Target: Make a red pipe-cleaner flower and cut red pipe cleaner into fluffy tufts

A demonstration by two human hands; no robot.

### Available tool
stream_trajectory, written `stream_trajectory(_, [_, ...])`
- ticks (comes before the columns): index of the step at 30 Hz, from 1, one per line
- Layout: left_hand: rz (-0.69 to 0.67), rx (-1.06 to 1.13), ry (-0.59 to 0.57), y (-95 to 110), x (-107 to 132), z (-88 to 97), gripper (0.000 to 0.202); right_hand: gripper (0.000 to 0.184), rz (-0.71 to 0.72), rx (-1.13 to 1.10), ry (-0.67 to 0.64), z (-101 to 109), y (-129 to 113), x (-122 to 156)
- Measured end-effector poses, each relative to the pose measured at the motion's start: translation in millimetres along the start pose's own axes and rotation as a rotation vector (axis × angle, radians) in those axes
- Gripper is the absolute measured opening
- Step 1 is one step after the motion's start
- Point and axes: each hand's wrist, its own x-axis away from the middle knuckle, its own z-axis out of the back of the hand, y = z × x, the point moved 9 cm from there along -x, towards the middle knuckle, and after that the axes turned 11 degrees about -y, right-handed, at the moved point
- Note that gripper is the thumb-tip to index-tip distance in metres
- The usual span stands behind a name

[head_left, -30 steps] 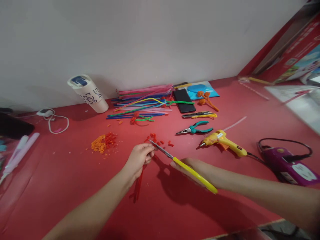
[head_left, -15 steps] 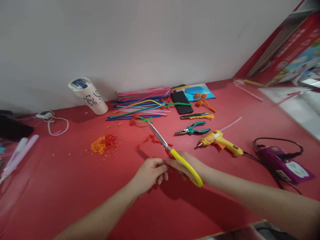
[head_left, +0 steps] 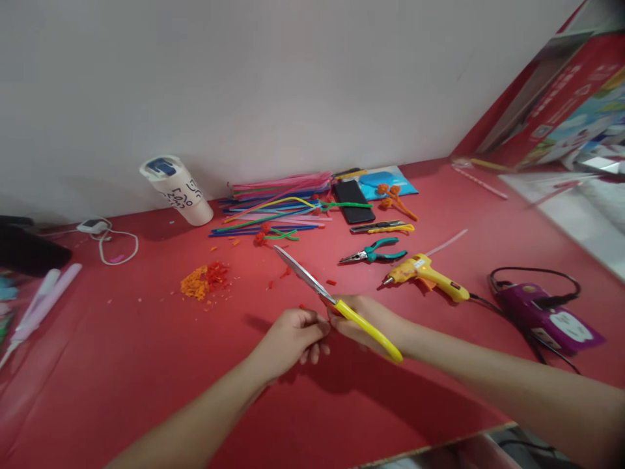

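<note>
One pair of yellow-handled scissors [head_left: 342, 308] sits in the curled right hand [head_left: 377, 317], pointing out past the left hand [head_left: 294, 340], whose fingers bend nearly together; what they hold, I cannot tell. Farther left stands one lidded tumbler [head_left: 183, 198], contents hidden; beyond the right hand lie two tools, pliers [head_left: 375, 255] and glue gun [head_left: 442, 281].

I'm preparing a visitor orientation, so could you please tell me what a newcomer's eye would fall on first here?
Most likely the yellow-handled scissors, held in the right hand near the centre, pointing away over the red tabletop. Next might come the heap of orange and red clippings, farther back and to the left of the left hand. The yellow glue gun and purple power strip also stand out on the right.
</note>
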Motion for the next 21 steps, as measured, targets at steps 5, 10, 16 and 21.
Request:
stream_trajectory(5, [-0.002, 0.023, 0.016, 2, 4, 3.5, 0.022, 0.016, 0.016, 0.003, 0.004, 6, -4, 1])
stream_trajectory(10, [-0.062, 0.073, 0.185, 9, 11, 29.4, 0.020, 0.030, 0.018, 0.014, 0.007, 14, 5, 11])
stream_trajectory(16, [-0.161, 0.104, 0.335, 19, 15, 57.9, 0.022, 0.037, -0.017, 0.210, -0.083, -1, 18, 30])
stream_trajectory(21, [-0.162, 0.066, 0.360, 28, 16, 57.0, 0.022, 0.039, -0.016, 0.133, -0.117, -12, 17, 28])
